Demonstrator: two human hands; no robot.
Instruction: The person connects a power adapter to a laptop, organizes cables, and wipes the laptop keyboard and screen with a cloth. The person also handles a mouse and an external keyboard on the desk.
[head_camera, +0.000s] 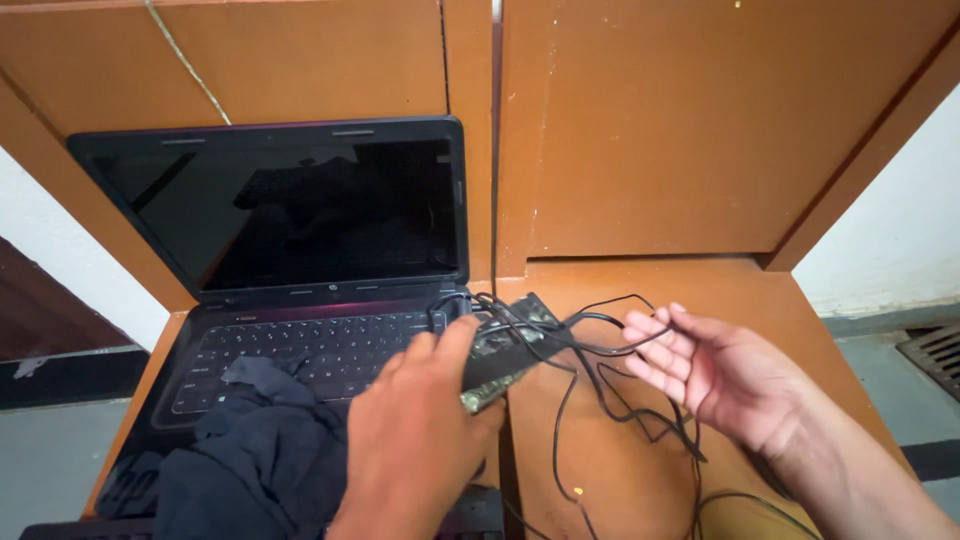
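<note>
At lower centre, the left hand (425, 430) grips a bare circuit board (505, 352), lifting it clear of the laptop (290, 300). The right hand (705, 372), open-palmed, gathers the black cable (590, 345) away from the board. A dark cloth (250, 455) drapes over the keyboard.

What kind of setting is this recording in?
Probably a plain indoor work nook: a worn orange-brown wooden desk with side panels, an open laptop with a dark cloth on it, and concrete floor with a drain grate beside it.
</note>
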